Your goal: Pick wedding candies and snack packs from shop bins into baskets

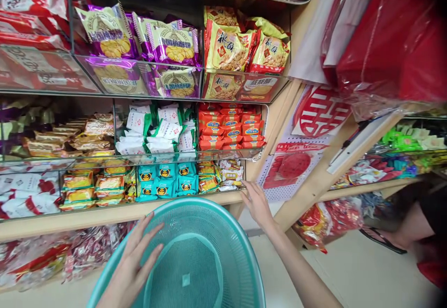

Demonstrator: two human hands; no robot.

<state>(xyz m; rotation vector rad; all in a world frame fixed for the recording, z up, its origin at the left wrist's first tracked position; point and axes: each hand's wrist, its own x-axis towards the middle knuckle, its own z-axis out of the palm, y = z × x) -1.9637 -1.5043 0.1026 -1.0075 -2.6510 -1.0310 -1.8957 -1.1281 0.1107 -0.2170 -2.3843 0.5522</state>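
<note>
A teal mesh plastic basket (240, 247) sits low in the middle of the view, with nothing in it. My left hand (134, 263) lies flat on its near-left rim, fingers spread. My right hand (256, 203) reaches up to the wooden shelf edge, fingers stretched out and holding nothing, just below the small mixed snack packets (226, 175). Beside those packets lie blue snack packs (164, 180) and yellow-orange packs (94, 184).
Glass-fronted shelves hold purple biscuit bags (171, 47), yellow-red bags (244, 47), white-green packs (157, 131) and orange packs (230, 128). Red decorations (384, 37) hang at the right. Another person's arm (412, 229) shows at the lower right. Bagged sweets (87, 252) fill the bottom shelf.
</note>
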